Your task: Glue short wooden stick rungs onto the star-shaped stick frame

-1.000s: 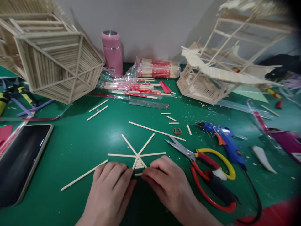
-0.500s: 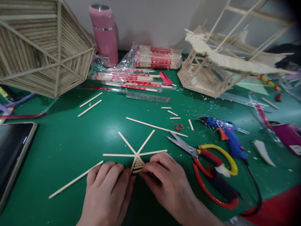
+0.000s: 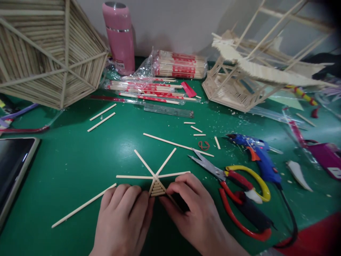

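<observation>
**Ana:** On the green counter point(image 3: 80, 156), right at the near edge, sits the stick star point(image 3: 156, 174), six thin spokes meeting at a hub. Both hands are down on its nearest wedge.

**Ben:** What are they doing, exactly?

**Ana:** The left hand point(image 3: 124, 218) lies flat, fingers together, tips pressed beside the wedge's left spoke; it grips nothing. The right hand point(image 3: 193, 209) has thumb and forefinger pinched at the lowest of the short rungs point(image 3: 157, 190) stacked between the two near spokes.

**Ben:** So how would you do this bit well?

**Ana:** I'd say keep the left hand as the brace so the spokes don't spread, and seat the rung square, parallel to those above it, its ends touching both spokes. Press lightly; the hub looks fragile.

**Ben:** Anything in the way?

**Ana:** The scissors point(image 3: 234, 185) lie just right of the right hand, the blue glue gun point(image 3: 257, 156) beyond them. A long loose stick point(image 3: 84, 206) lies left of the left hand. Elbows should stay clear of these.
</observation>
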Demonstrator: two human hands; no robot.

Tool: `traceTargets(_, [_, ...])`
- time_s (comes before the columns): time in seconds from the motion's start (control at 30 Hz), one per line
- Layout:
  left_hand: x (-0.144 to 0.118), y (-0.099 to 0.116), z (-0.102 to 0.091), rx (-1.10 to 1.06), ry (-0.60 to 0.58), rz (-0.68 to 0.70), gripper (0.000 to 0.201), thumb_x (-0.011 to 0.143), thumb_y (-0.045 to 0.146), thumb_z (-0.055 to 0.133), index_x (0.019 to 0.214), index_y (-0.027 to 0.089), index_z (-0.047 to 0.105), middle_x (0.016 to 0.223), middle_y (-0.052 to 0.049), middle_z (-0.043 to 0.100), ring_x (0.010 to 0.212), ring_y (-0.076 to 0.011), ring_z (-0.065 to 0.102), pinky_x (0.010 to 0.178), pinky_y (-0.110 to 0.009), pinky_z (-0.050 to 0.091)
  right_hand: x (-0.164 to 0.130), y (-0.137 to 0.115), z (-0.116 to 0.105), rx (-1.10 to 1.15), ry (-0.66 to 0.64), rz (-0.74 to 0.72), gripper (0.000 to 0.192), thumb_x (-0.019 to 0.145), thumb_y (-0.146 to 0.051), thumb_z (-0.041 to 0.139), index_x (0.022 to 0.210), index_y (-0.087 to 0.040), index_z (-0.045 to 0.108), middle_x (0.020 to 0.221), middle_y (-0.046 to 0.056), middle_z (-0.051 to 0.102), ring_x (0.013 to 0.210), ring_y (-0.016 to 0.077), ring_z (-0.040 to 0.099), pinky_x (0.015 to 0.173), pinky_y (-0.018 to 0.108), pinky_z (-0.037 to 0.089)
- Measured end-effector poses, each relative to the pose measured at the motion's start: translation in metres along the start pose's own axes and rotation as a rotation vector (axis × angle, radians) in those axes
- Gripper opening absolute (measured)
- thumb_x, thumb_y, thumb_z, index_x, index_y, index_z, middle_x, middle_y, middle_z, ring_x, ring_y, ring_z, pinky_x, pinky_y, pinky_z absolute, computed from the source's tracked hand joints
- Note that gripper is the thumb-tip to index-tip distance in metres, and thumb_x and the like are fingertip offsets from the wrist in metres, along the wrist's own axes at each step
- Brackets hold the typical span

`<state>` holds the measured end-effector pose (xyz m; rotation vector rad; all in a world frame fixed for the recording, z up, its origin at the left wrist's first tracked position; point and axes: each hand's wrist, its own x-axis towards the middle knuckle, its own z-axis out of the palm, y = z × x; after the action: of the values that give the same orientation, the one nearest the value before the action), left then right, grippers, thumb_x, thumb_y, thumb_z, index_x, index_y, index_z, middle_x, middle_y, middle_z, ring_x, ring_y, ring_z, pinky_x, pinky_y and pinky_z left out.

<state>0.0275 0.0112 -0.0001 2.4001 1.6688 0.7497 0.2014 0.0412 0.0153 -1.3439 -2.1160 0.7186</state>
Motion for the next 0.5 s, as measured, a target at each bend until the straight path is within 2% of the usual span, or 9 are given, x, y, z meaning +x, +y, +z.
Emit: traceTargets(0.5, [0.0003,-0.0001,0.0021,-0.03,0.0,0.026,0.009,0.081,0.011,0.051,0.082,0.018,0.057,0.073,-0.001,0.056,0.066,-0.0159,0.045,0.06,-0.03,0.032,0.0013,-0.0011,-0.0023,-0.001,-0.027,0.011,0.008,0.079,-0.011,0.055,0.076,-0.019,0.056,0.076,0.003,0.051,0.07,0.0165,0.051,0.06,0.031,0.044])
